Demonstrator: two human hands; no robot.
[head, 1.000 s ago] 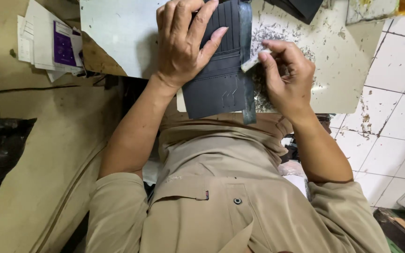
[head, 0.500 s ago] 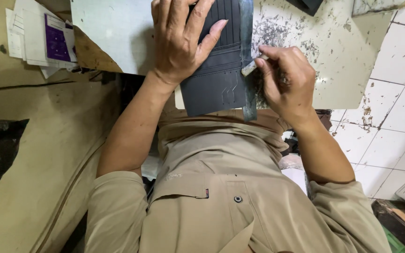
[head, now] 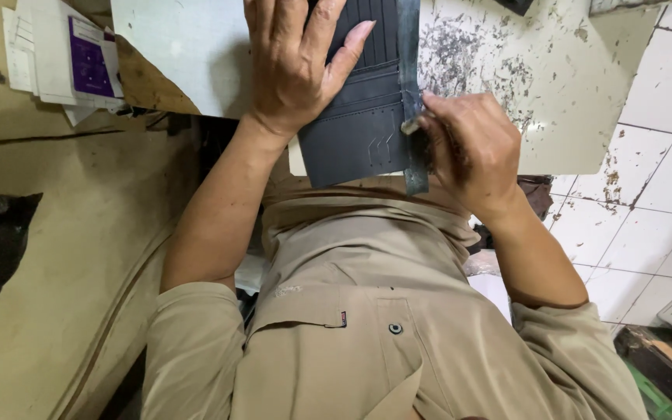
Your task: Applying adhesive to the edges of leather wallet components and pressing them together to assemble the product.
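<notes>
Dark grey leather, a wallet panel (head: 359, 117) with stitched card slots, was laid flat on a pale, paint-flecked worktop (head: 196, 54), its near edge overhanging towards the person's lap. It was pressed down by the left hand (head: 293, 66), whose fingers were spread apart and flat across the slots, clamped on nothing. A narrow grey metal ruler (head: 411, 93) was set along the panel's right edge, running away from the body. At that edge the right hand (head: 472, 152) was closed, its fingers pinched together on a small pale-tipped tool (head: 412, 124) touching the ruler; what kind of tool it was could not be told. A stack of white papers with a purple card (head: 68, 58) was seen at the far left, well apart from the hands. White tiled floor (head: 639, 187) was visible to the right.
</notes>
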